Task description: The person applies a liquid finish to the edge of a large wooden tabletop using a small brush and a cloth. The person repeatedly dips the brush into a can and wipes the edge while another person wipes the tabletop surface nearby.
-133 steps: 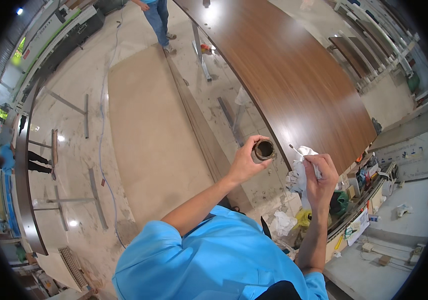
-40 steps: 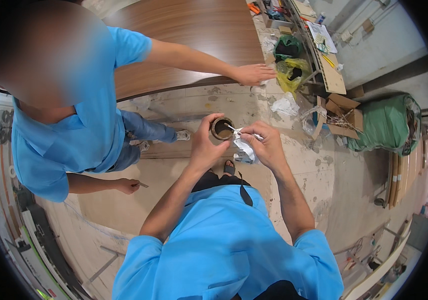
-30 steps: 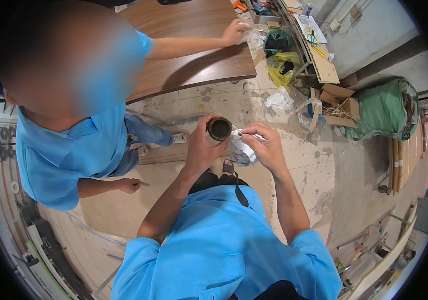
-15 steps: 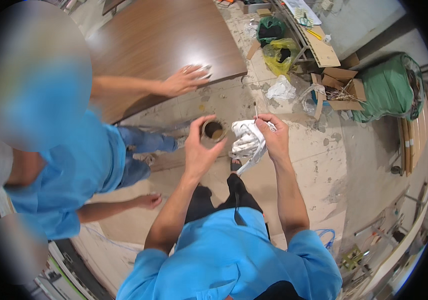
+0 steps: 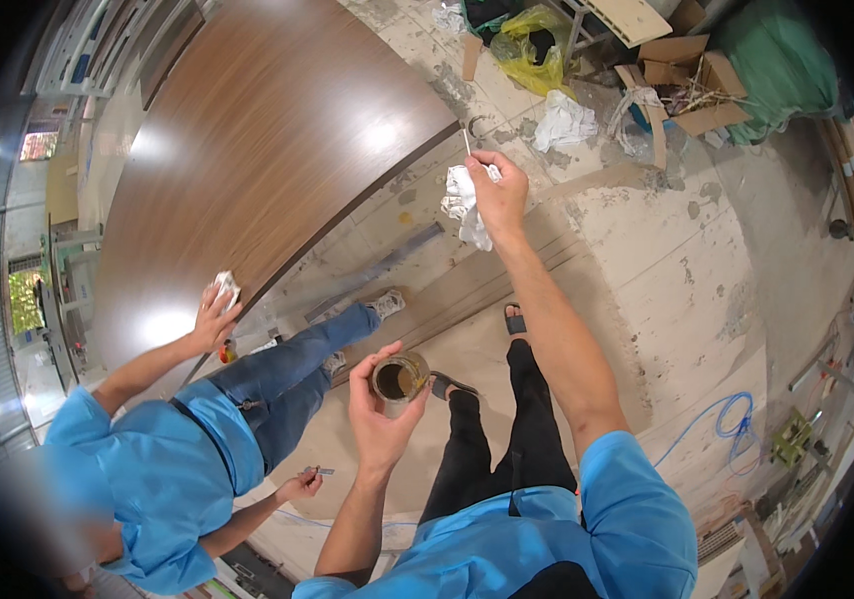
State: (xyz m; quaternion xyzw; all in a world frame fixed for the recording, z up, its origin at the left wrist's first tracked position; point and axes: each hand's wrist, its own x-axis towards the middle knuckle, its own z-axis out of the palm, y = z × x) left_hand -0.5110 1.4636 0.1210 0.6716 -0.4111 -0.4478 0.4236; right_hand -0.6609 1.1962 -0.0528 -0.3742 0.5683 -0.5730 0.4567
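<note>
One stick (image 5: 467, 143) — right hand (image 5: 503, 194), near tabletop corner (image 5: 441, 121).

Round, brownish jar (image 5: 401, 378) was held mouth-up, well apart from slim pale stick (image 5: 467, 143) and crumpled white cloth (image 5: 460, 195).

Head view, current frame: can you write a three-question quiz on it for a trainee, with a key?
1. What does the wearer's left hand hold: (a) scissors, (b) an open jar, (c) a hammer?
2. True or false: the wearer's right hand is empty.
3. Fill in: the co-worker's hand with the white wad rests on the wood-grain ____.

Key: 1 b; 2 false, it holds a thin white stick and a crumpled white cloth; 3 tabletop.
</note>
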